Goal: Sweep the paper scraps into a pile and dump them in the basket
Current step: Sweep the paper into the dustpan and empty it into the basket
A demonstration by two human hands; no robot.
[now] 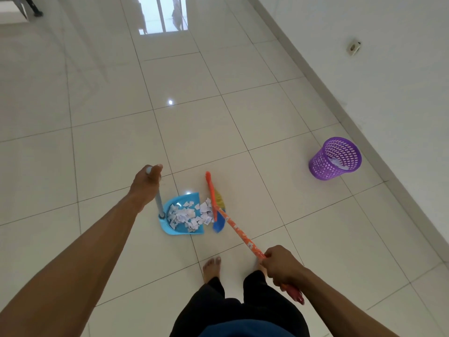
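Note:
White paper scraps [187,216] lie heaped in a light blue dustpan [170,229] on the tiled floor, with a few at its open right edge. My left hand [147,182] grips the top of the dustpan's upright pale handle. My right hand [281,266] grips the orange patterned handle of a broom [237,229]. The broom's orange, yellow and blue head rests against the scraps on the dustpan's right side. A purple mesh basket [336,159] stands to the right near the wall, with some white paper inside.
A white wall and its skirting run diagonally along the right, with a socket [353,46] on it. My bare feet [211,266] stand just behind the dustpan. A dark furniture leg [36,10] shows at top left. Glossy tiles stretch ahead.

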